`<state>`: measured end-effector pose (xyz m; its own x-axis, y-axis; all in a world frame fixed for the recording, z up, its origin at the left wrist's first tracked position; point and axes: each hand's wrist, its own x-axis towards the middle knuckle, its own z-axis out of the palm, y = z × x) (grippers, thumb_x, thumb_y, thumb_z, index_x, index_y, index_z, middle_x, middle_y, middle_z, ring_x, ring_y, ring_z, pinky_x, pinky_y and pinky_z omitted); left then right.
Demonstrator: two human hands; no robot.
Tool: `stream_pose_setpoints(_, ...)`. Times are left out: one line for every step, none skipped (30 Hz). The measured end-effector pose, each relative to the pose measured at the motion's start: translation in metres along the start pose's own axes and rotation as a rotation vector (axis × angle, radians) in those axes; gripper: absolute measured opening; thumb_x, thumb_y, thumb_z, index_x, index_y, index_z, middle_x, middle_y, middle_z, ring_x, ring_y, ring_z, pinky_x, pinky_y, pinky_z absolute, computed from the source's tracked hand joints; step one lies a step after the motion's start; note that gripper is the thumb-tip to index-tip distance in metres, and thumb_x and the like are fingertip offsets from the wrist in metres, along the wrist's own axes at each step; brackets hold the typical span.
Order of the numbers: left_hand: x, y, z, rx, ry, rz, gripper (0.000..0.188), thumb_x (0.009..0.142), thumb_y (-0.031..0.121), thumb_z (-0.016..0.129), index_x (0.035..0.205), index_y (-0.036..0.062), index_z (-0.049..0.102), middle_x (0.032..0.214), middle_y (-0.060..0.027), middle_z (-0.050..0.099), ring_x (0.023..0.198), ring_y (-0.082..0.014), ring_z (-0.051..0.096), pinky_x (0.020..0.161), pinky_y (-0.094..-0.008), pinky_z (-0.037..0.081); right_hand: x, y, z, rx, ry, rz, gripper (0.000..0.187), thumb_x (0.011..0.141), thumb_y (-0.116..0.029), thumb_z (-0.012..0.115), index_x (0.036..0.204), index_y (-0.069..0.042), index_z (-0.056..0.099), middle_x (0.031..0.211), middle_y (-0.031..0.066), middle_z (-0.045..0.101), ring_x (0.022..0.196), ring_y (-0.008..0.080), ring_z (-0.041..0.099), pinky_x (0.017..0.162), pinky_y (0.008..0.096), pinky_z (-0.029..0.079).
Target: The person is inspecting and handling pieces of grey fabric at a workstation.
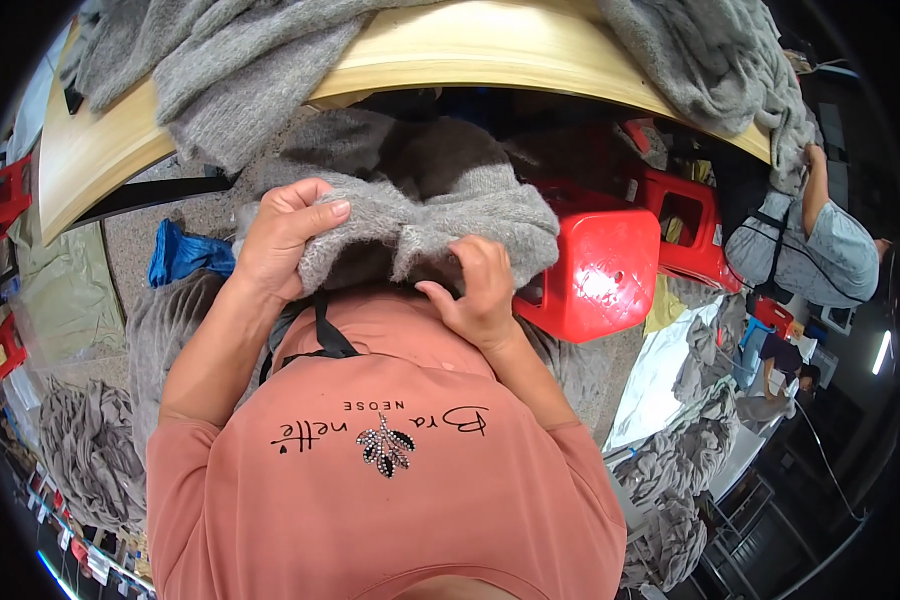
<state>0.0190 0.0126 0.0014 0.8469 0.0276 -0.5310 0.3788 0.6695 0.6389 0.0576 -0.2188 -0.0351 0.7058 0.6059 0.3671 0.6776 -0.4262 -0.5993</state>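
A fuzzy grey knit garment (510,212) is bunched across my lap, its edge toward me and part of it in dark shadow. My left hand (282,240) is closed on its left part, with the thumb lying on top of the knit. On the right, my right hand (480,290) has its fingers curled against the garment's near edge, while the thumb stands apart from them. Between the hands the edge dips into a fold. The right fingertips are partly hidden by the knit.
A pale wooden table (470,45) curves across the far side, with grey knit pieces (240,90) hanging over its edge. A red plastic stool (610,270) stands close at my right. Blue cloth (185,252) lies at left. Another person (805,240) handles grey knit at far right.
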Motion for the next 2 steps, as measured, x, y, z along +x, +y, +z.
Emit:
stream_pose_setpoints(0.0009,0.0006,-0.0015,0.009,-0.012,-0.007,0.012,0.075,0.004,0.062,0.087,0.0009,0.059,0.081,-0.0066,0.063,0.07,-0.0106,0.059,0.066,-0.0229,0.048,-0.0075,0.0021,0.0075,-0.08,-0.046,0.038,0.05,0.058,-0.011,0.074,0.099,-0.002,0.049,0.095,0.0142,0.052,0.083,0.0312,0.05,0.074,0.0386,0.04)
stream_pose_setpoints(0.0012,0.0002,-0.0013,0.017,-0.027,-0.016,0.014,0.075,0.006,0.062,0.088,0.0005,0.059,0.082,-0.0067,0.063,0.072,-0.011,0.06,0.067,-0.023,0.048,-0.0124,0.01,0.015,-0.162,-0.048,0.031,0.053,0.057,-0.015,0.075,0.102,-0.003,0.049,0.097,0.0141,0.052,0.084,0.0309,0.05,0.074,0.0393,0.04)
